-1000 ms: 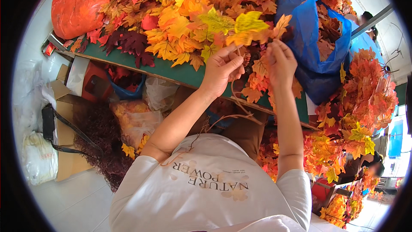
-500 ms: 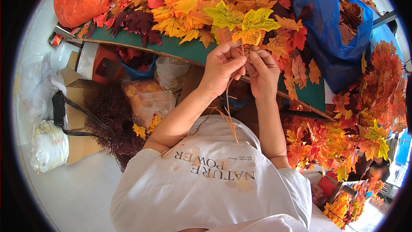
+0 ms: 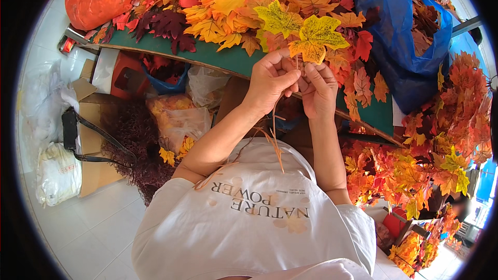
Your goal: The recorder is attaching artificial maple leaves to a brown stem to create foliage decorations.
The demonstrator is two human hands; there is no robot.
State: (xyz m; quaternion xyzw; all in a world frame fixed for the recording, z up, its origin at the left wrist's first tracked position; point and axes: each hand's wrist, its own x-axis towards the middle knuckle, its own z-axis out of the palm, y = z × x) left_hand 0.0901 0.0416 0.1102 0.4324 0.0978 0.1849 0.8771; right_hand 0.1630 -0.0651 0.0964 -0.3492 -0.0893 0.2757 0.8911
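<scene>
My left hand is closed, thumb against fingers, on a thin brown stem that trails down toward my lap. Close beside it, my right hand pinches at the base of a yellow-green artificial maple leaf with an orange lower lobe. A second yellow-green leaf stands just left of that one, above my left hand. Where the stems meet between my fingertips is partly hidden. Both hands are over the near edge of the green table.
Orange, red and yellow artificial leaves are heaped on the table. A blue plastic bag stands at the right, a red-orange bag at far left. Leaf garlands hang at right. Below left are an open cardboard box and dark tangled stems.
The held leaves have shifted slightly right, and the right-hand leaf has turned and spread to face up more. Both hands stay nearly in place, still pinching.
</scene>
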